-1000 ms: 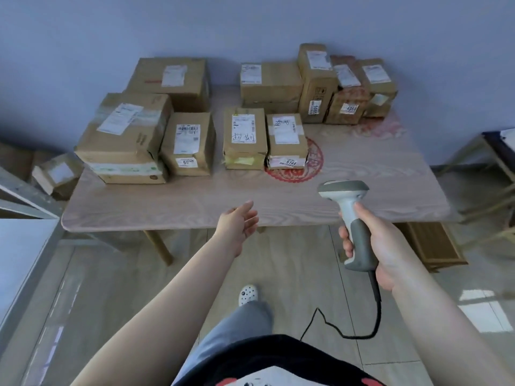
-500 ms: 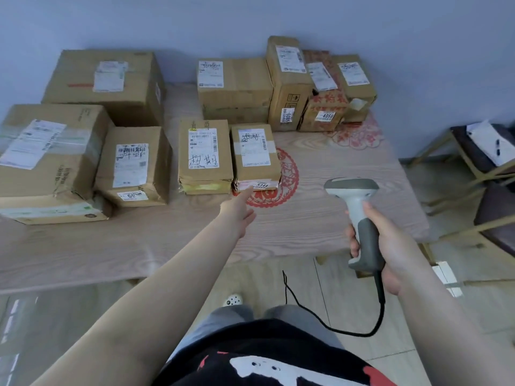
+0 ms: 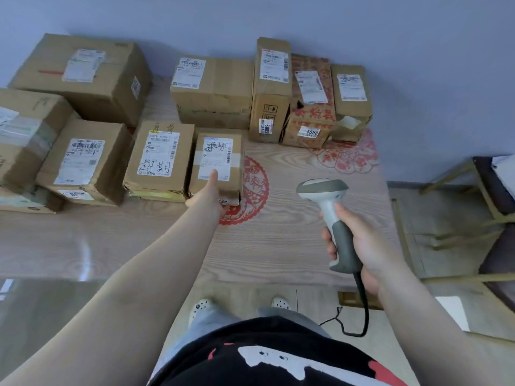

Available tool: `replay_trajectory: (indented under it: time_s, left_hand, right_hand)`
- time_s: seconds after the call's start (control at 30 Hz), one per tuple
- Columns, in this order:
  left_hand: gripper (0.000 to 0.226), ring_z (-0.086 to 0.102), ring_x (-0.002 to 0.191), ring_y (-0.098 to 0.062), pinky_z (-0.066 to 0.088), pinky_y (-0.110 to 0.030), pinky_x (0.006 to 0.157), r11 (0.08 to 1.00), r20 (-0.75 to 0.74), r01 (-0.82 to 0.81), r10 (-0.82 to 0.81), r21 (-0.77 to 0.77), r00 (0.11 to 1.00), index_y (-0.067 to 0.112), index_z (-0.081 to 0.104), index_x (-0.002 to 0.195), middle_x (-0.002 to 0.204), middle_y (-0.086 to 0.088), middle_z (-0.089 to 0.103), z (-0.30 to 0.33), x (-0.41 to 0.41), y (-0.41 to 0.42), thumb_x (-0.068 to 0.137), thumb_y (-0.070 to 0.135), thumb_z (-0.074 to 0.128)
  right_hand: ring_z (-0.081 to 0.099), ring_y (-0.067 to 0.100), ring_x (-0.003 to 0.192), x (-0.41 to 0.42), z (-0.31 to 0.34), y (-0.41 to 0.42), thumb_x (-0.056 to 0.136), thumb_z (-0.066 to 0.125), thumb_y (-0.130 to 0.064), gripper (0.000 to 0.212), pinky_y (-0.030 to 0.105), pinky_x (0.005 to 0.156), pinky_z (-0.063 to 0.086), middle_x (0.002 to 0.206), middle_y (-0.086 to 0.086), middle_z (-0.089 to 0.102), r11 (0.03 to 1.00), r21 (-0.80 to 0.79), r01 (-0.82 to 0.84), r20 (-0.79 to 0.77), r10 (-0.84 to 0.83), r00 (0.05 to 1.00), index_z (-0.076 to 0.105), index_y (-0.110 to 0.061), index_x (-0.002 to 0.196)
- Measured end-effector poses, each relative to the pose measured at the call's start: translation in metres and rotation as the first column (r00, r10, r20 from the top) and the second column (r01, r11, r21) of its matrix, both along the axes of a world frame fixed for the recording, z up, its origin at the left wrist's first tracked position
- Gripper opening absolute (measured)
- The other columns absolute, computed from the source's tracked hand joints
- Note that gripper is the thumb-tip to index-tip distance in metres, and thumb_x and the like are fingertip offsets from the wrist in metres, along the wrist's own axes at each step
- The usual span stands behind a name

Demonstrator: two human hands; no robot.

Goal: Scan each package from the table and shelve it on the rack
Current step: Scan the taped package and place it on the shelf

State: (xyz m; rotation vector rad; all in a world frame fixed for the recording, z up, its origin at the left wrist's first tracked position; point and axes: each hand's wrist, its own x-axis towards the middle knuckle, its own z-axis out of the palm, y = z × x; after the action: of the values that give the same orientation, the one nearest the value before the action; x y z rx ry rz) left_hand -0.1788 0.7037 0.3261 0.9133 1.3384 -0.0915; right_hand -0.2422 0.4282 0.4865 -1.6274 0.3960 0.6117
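The left hand (image 3: 207,195) grips the near edge of a small box (image 3: 216,165) mid-surface (image 3: 278,246), likely light, stiff cardboard, best gripped by its sides, while the right hand (image 3: 354,243) clenches the scanner (image 3: 330,215).

- The left hand (image 3: 207,195) covers the near bottom corner of a small cardboard box (image 3: 218,162), so its fingers are out of sight.
- The big box (image 3: 25,135) at the far left is cut off by the picture's edge.
- The print on the white labels (image 3: 216,158) is too small and blurry to read.
- The chair (image 3: 493,185) on the right is only partly in the picture.
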Motion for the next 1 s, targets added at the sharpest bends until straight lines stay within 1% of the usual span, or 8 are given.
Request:
replay_trajectory:
  time_s: [0.2, 0.27, 0.43, 0.5, 0.63, 0.73, 0.83, 1.0]
  left_hand:
    - [0.107, 0.065, 0.104, -0.025, 0.061, -0.035, 0.064, 0.992, 0.087, -0.056, 0.046, 0.111, 0.995, 0.014, 0.034, 0.143, 0.133, -0.007, 0.056, 0.009, 0.0, -0.046, 0.061, 0.059, 0.085]
    - [0.105, 0.06, 0.107, -0.026, 0.062, -0.037, 0.066, 0.973, 0.078, -0.189, 0.18, 0.131, 0.981, 0.02, 0.024, 0.148, 0.135, -0.004, 0.047, 0.024, -0.003, -0.061, 0.068, 0.037, 0.089]
    - [0.094, 0.061, 0.111, -0.028, 0.05, -0.026, 0.037, 0.964, 0.002, -0.186, 0.189, 0.189, 0.982, 0.026, 0.026, 0.138, 0.135, -0.011, 0.048, 0.021, 0.0, -0.072, 0.069, 0.025, 0.09]
    - [0.102, 0.058, 0.113, -0.03, 0.055, -0.03, 0.045, 0.959, -0.008, -0.227, 0.232, 0.169, 0.973, 0.026, 0.025, 0.139, 0.137, -0.01, 0.046, 0.023, 0.005, -0.069, 0.062, 0.028, 0.093]
    - [0.145, 0.056, 0.117, -0.034, 0.056, -0.048, 0.088, 0.945, -0.013, -0.236, 0.245, 0.226, 0.969, 0.031, 0.017, 0.143, 0.141, -0.011, 0.044, 0.007, 0.012, -0.052, 0.02, 0.041, 0.095]
    - [0.119, 0.057, 0.118, -0.036, 0.06, -0.043, 0.078, 0.969, 0.044, -0.177, 0.172, 0.173, 0.984, 0.028, 0.014, 0.151, 0.147, -0.01, 0.041, 0.012, 0.009, -0.054, 0.061, 0.033, 0.093]
    - [0.104, 0.052, 0.122, -0.038, 0.063, -0.044, 0.063, 0.966, 0.088, -0.224, 0.214, 0.13, 0.973, 0.031, 0.02, 0.148, 0.148, -0.007, 0.036, 0.021, 0.016, -0.062, 0.072, 0.015, 0.088]
    - [0.062, 0.058, 0.099, -0.025, 0.06, -0.036, 0.086, 0.991, 0.194, -0.112, 0.095, 0.079, 0.976, 0.013, 0.032, 0.148, 0.139, -0.011, 0.049, 0.022, 0.019, -0.114, 0.095, 0.013, 0.063]
  right_hand:
    - [0.049, 0.013, 0.047, 0.035, -0.002, -0.053, 0.097, 0.05, -0.045, 0.036, 0.03, 0.051, 0.039, 0.063, 0.001, 0.062, 0.997, 0.005, -0.083, -0.046, 0.084, 0.995, 0.059, -0.011, 0.101]
    - [0.049, 0.013, 0.048, 0.043, -0.003, -0.064, 0.096, 0.05, -0.046, 0.038, 0.03, 0.052, 0.039, 0.063, 0.0, 0.062, 0.993, 0.016, -0.115, -0.064, 0.116, 0.991, 0.06, -0.01, 0.103]
    - [0.049, 0.015, 0.049, 0.059, -0.005, -0.08, 0.096, 0.051, -0.047, 0.036, 0.03, 0.055, 0.038, 0.064, 0.001, 0.061, 0.99, 0.046, -0.136, -0.094, 0.14, 0.986, 0.062, -0.012, 0.093]
    - [0.049, 0.014, 0.048, 0.063, -0.005, -0.083, 0.096, 0.051, -0.046, 0.037, 0.03, 0.055, 0.039, 0.062, 0.0, 0.061, 0.988, 0.059, -0.142, -0.097, 0.148, 0.984, 0.062, -0.011, 0.096]
    - [0.05, 0.013, 0.047, 0.065, -0.004, -0.086, 0.096, 0.05, -0.046, 0.038, 0.029, 0.055, 0.039, 0.062, -0.001, 0.061, 0.985, 0.054, -0.165, -0.084, 0.169, 0.982, 0.062, -0.01, 0.101]
    - [0.05, 0.012, 0.049, 0.065, -0.004, -0.09, 0.097, 0.05, -0.046, 0.04, 0.028, 0.054, 0.04, 0.063, -0.001, 0.062, 0.983, 0.047, -0.178, -0.077, 0.181, 0.98, 0.062, -0.01, 0.108]
    - [0.05, 0.013, 0.049, 0.064, -0.005, -0.096, 0.097, 0.049, -0.045, 0.04, 0.029, 0.055, 0.041, 0.063, -0.001, 0.062, 0.984, 0.034, -0.176, -0.074, 0.178, 0.981, 0.061, -0.01, 0.112]
    - [0.051, 0.012, 0.049, 0.061, -0.006, -0.098, 0.097, 0.049, -0.046, 0.039, 0.029, 0.056, 0.041, 0.064, 0.0, 0.062, 0.986, 0.031, -0.163, -0.076, 0.165, 0.983, 0.062, -0.01, 0.106]
